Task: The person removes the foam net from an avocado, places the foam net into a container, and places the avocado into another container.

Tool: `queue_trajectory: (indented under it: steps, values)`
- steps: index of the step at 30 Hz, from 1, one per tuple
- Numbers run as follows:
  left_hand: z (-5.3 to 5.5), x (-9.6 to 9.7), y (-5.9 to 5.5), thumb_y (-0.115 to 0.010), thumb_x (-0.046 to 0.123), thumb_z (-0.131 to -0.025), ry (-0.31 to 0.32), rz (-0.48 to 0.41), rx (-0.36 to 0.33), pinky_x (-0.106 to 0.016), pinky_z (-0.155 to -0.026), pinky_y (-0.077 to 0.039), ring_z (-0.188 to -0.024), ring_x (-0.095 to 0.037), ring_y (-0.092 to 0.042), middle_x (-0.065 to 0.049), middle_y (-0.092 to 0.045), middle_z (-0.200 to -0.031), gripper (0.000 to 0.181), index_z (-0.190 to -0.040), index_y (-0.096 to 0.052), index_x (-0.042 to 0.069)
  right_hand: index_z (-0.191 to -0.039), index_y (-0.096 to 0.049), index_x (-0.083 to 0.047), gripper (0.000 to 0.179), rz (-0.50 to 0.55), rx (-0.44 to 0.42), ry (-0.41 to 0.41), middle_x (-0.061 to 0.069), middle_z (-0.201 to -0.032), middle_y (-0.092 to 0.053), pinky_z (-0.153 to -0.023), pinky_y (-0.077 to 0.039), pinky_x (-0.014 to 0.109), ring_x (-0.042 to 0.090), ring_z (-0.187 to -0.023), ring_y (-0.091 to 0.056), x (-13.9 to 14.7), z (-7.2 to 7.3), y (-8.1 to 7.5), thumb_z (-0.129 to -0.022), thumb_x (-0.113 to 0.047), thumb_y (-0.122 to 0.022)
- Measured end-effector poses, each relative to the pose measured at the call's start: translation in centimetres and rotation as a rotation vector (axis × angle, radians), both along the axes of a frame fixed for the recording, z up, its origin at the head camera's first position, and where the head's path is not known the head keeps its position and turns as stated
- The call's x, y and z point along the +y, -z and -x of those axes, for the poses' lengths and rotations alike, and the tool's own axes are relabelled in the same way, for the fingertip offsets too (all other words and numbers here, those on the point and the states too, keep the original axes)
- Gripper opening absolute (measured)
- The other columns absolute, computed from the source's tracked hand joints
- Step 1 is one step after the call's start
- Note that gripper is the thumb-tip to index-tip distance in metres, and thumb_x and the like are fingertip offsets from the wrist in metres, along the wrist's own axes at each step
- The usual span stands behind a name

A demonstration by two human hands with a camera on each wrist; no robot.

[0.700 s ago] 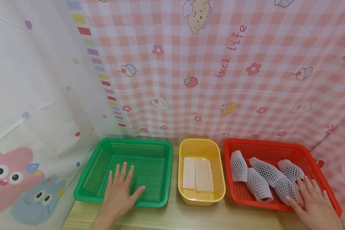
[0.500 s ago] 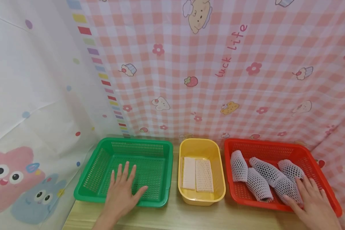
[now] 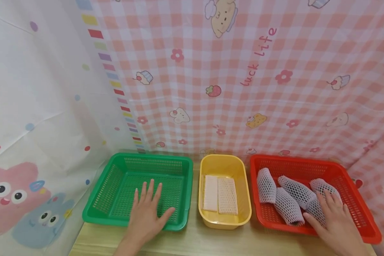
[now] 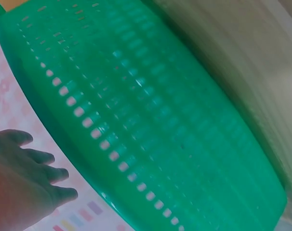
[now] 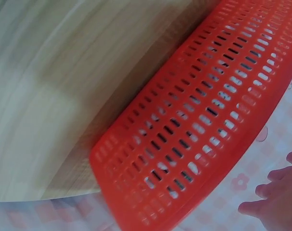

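Head cam bright, fairly sharp — wrist cams blurrier, w/ shadow on table [image 5: 47, 101] by red basket [image 5: 177, 103].

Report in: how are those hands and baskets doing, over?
Left hand open over green basket. Right hand open over net sleeves in red basket; contact unclear. Two pale strips in yellow basket. Nothing visibly blocking either hand.
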State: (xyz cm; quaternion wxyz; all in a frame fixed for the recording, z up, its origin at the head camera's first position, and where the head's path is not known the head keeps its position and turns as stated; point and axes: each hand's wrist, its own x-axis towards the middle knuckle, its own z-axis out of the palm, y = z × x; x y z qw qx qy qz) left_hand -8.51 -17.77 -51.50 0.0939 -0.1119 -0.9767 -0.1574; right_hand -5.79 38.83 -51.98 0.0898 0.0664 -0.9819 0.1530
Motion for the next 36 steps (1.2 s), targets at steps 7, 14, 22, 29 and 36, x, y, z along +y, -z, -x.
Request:
queue_trajectory:
  steps: [7, 14, 22, 29, 36]
  values:
    - [-0.1, 2.1, -0.1, -0.060, 0.064, -0.098, 0.016, -0.027, 0.019, -0.068, -0.121, -0.017, -0.155, -0.047, -0.021, -0.024, -0.027, -0.168, 0.088, -0.161, -0.039, 0.006, -0.160, -0.027, 0.009, 0.088, 0.028, 0.013, -0.016, 0.038, -0.164, -0.021, -0.119, 0.005, 0.073, 0.061, -0.150, -0.013, -1.8, 1.0, -0.4, -0.100, -0.041, -0.069]
    - [-0.1, 4.2, -0.3, -0.064, 0.058, -0.098, 0.038, -0.099, 0.027, -0.067, -0.121, -0.019, -0.154, -0.046, -0.025, -0.023, -0.032, -0.166, 0.083, -0.159, -0.043, 0.005, -0.160, -0.028, 0.009, 0.086, 0.037, 0.000, -0.028, 0.039, -0.162, -0.024, -0.118, 0.000, 0.074, 0.054, -0.155, -0.007, -3.1, 2.1, -1.1, -0.102, -0.043, -0.066]
    - [-0.2, 6.2, -0.4, -0.064, 0.050, -0.101, 0.059, -0.221, 0.019, -0.062, -0.123, -0.021, -0.152, -0.046, -0.029, -0.025, -0.036, -0.164, 0.076, -0.155, -0.046, 0.000, -0.160, -0.028, 0.009, 0.085, 0.054, 0.004, -0.066, 0.040, -0.161, -0.025, -0.122, 0.001, 0.069, 0.056, -0.153, -0.012, -4.3, 3.4, -1.3, -0.103, -0.043, -0.065]
    - [-0.6, 7.8, -0.7, -0.060, 0.049, -0.104, 0.041, -0.349, -0.067, -0.064, -0.118, -0.030, -0.152, -0.045, -0.031, -0.022, -0.036, -0.164, 0.071, -0.154, -0.047, 0.000, -0.159, -0.030, 0.010, 0.087, 0.069, -0.050, -0.080, 0.039, -0.161, -0.026, -0.120, -0.009, 0.072, 0.058, -0.150, -0.021, -5.8, 5.1, -1.6, -0.103, -0.046, -0.064]
    - [-0.5, 9.5, -1.2, -0.063, 0.038, -0.105, 0.022, -0.457, -0.090, -0.063, -0.112, -0.040, -0.146, -0.044, -0.041, -0.024, -0.044, -0.158, 0.063, -0.150, -0.050, -0.005, -0.158, -0.030, 0.011, 0.091, 0.095, -0.130, -0.074, 0.038, -0.160, -0.029, -0.108, -0.031, 0.076, 0.061, -0.143, -0.033, -7.5, 7.4, -2.5, -0.100, -0.049, -0.067]
